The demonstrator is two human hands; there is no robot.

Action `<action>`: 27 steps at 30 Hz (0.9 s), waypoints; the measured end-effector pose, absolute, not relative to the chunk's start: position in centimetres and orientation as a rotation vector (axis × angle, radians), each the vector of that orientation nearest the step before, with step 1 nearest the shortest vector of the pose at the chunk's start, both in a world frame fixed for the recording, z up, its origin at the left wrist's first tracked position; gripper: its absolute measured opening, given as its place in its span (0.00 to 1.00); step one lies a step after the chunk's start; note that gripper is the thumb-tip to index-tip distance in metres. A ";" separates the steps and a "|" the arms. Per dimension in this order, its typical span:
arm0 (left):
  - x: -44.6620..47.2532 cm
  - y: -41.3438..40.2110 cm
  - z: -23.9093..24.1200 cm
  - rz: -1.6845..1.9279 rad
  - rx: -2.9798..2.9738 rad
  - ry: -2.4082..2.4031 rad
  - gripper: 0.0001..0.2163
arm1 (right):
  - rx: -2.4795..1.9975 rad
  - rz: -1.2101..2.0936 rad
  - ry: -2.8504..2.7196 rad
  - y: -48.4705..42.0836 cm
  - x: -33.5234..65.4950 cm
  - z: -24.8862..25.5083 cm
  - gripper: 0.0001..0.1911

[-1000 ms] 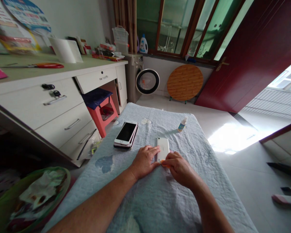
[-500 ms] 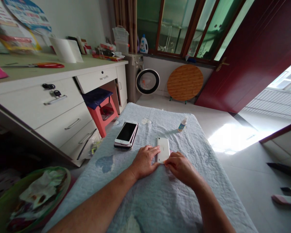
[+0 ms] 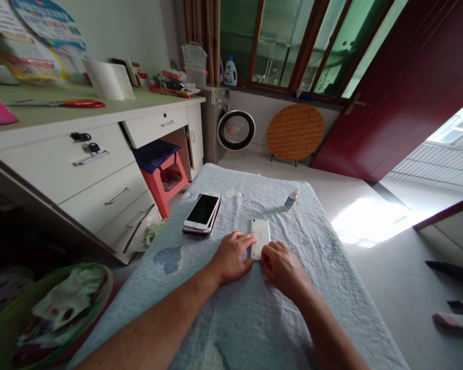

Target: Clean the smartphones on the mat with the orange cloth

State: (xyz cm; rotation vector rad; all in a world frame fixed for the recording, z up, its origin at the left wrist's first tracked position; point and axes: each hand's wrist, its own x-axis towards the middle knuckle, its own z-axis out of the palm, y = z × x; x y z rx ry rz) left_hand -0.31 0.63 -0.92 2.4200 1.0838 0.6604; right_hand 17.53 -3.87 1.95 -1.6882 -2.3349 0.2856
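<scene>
A white smartphone (image 3: pixel 260 237) lies back side up on the pale blue quilted cloth (image 3: pixel 224 313). My left hand (image 3: pixel 233 257) holds its left side, fingertips resting on the back and thumb at the lower corner. Curled into a closed shape, my right hand (image 3: pixel 281 264) presses at the phone's lower right edge. Whatever those right fingers hold, if anything, is hidden. To the left, another white smartphone (image 3: pixel 202 210) rests screen up on top of at least one darker device. A small spray bottle (image 3: pixel 291 199) stands upright beyond my right hand.
On the left is a white desk (image 3: pixel 96 169) with drawers, and a red stool (image 3: pixel 164 177) under it. A green basket (image 3: pixel 106 288) of rumpled items sits at the lower left. Behind are a washing machine (image 3: pixel 212 118), a round wooden tabletop (image 3: pixel 295 132) and a red door (image 3: pixel 386 92).
My right hand has shifted slightly left and its fingers have curled in more against the phone's lower edge. My left hand and the phone stay nearly where they were.
</scene>
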 end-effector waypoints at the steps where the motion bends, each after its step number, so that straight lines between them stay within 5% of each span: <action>1: -0.3 0.7 -0.9 0.655 2.417 1.084 0.23 | -1.681 0.274 -2.341 -3.8 17.3 1.8 0.06; 27: -0.4 0.6 -0.9 0.621 2.453 1.083 0.23 | -1.680 0.402 -2.225 -3.7 18.8 2.1 0.04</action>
